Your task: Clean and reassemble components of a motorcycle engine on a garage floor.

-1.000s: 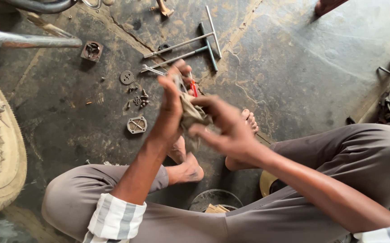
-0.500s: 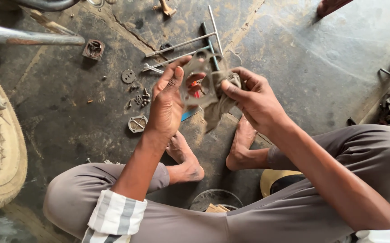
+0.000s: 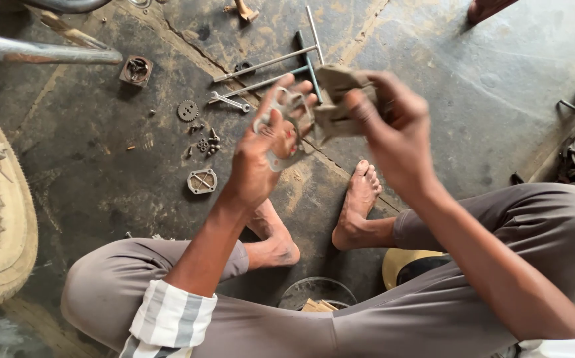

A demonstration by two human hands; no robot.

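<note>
Landmark: the small square metal cover (image 3: 202, 180) lying on the dark floor (image 3: 88, 172).
Bowl: a glass bowl (image 3: 317, 292) sits close to the person, between the knees, nearer than the cover.
Feet: two bare feet rest on the floor just right of the cover.
Left hand: the left hand (image 3: 261, 156) is up in the air, right of the cover. Its fingers are spread flat, and a thin flat plate with holes (image 3: 281, 126) lies on the palm and fingers.
Right hand: the right hand (image 3: 393, 136) is further right of the cover. Its fingers are curled tight around a dirty folded rag (image 3: 337, 106), just beside the plate.
How the plate handles: it looks thin, light and stiff, maybe oily and slippery. It could bend, so I think the flat edges are the best place to hold it.
Small bits: a gear wheel (image 3: 188, 110) and little screws (image 3: 206, 142) lie just past the cover.
Tools: a spanner (image 3: 228, 101) and long T-shaped wrenches (image 3: 287, 63) lie further past it.
Wheel: a tyre (image 3: 5, 225) stands far left of the cover.
</note>
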